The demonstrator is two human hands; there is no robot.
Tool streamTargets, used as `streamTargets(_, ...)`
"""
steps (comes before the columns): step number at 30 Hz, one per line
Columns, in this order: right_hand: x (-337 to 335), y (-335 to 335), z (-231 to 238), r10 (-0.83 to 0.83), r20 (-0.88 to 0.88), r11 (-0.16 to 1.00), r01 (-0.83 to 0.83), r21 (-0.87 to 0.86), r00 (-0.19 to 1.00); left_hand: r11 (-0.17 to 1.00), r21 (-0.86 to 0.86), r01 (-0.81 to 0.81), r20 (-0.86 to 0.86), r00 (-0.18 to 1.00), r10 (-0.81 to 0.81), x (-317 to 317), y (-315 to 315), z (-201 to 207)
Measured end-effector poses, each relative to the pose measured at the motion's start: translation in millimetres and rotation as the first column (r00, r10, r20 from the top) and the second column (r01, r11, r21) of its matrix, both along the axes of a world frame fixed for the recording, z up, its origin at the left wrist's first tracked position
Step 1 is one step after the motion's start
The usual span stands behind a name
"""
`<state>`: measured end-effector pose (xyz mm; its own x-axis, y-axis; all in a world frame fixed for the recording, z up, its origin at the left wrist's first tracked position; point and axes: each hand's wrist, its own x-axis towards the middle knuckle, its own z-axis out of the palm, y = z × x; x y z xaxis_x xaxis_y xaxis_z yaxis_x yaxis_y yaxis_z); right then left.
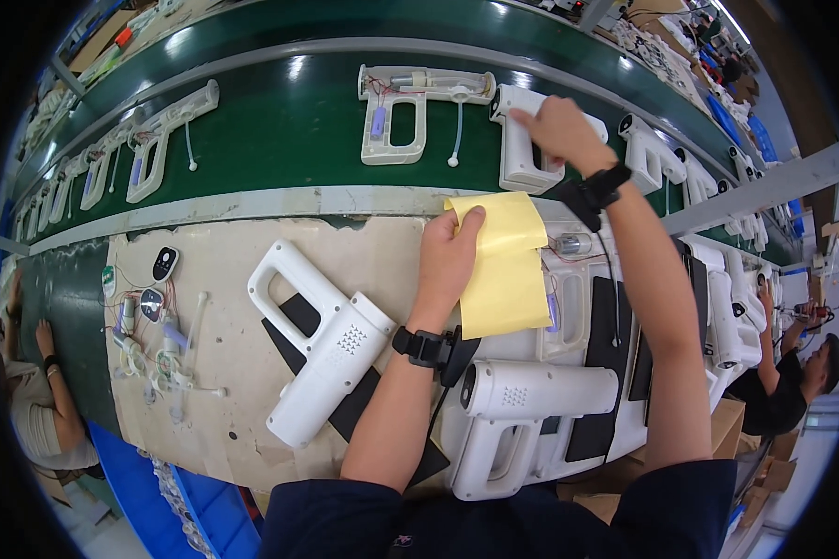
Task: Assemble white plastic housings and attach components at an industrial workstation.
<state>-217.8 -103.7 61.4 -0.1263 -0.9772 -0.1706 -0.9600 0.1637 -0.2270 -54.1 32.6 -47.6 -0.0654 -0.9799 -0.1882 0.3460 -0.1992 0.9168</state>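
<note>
A folded yellow sheet [503, 265], its material unclear, is pinched at its upper left corner in my left hand [449, 256], the thumb lying on top. Up on the green belt, my right hand [564, 138] grips the body of a white pistol-shaped device [524, 168]. Its fingers are partly hidden. Left of that device lies an open half-shell [391, 130] with wires, a purple cell and a clear tube inside. Another open half-shell [569, 317] is partly covered by the sheet. Closed white devices lie on the bench to the left [331, 349] and in front of me [522, 391].
Loose wired parts [158, 340] are spread on the bench's cardboard cover [224, 279]. Black strips [606, 373] lie at right. More devices line the green belt [270, 130]. Blue bins [149, 494] stand lower left. Co-workers sit at left [42, 401] and right [783, 373].
</note>
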Motion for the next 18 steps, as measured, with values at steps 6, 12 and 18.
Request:
streamTargets(6,-113,-65,-18,0.316,-0.054,0.823,-0.302,-0.48,0.947,1.0,0.012,0.0,0.02,1.0,0.0,-5,-3,2)
streamTargets(12,-132,-109,-59,0.316,0.074,0.935,-0.297,-0.194,0.946,0.993,0.109,-0.038,-0.091,0.995,0.048,2,1,11)
streamTargets(18,-132,-118,-79,0.391,-0.018,0.916,-0.39,-0.096,0.92,0.988,0.134,-0.078,-0.1,0.991,0.092,3,3,22)
